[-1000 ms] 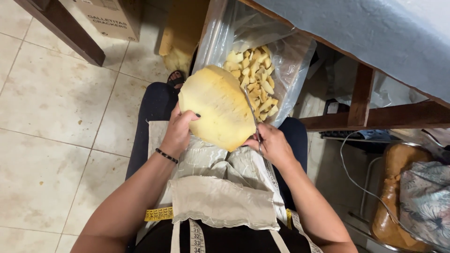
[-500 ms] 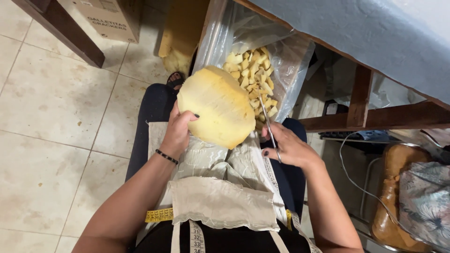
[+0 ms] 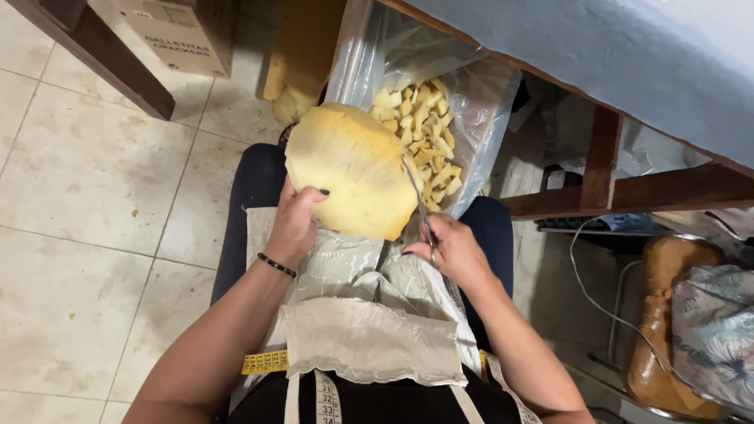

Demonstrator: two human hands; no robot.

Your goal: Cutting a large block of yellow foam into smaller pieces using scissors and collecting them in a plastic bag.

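from the head view, the left hand (image 3: 294,224) grips a big yellow foam piece (image 3: 353,177) over the lap, the right hand (image 3: 452,251) is clenched on scissors (image 3: 416,196) at its edge, with a clear bag of foam bits (image 3: 428,141) just beyond under the table (image 3: 628,55).

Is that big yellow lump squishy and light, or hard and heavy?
Probably soft and light: the yellow foam block looks like sponge, and the left hand props it up alone. It likely cuts easily, since the scissors in the right hand meet its edge and small cut pieces fill the clear bag.
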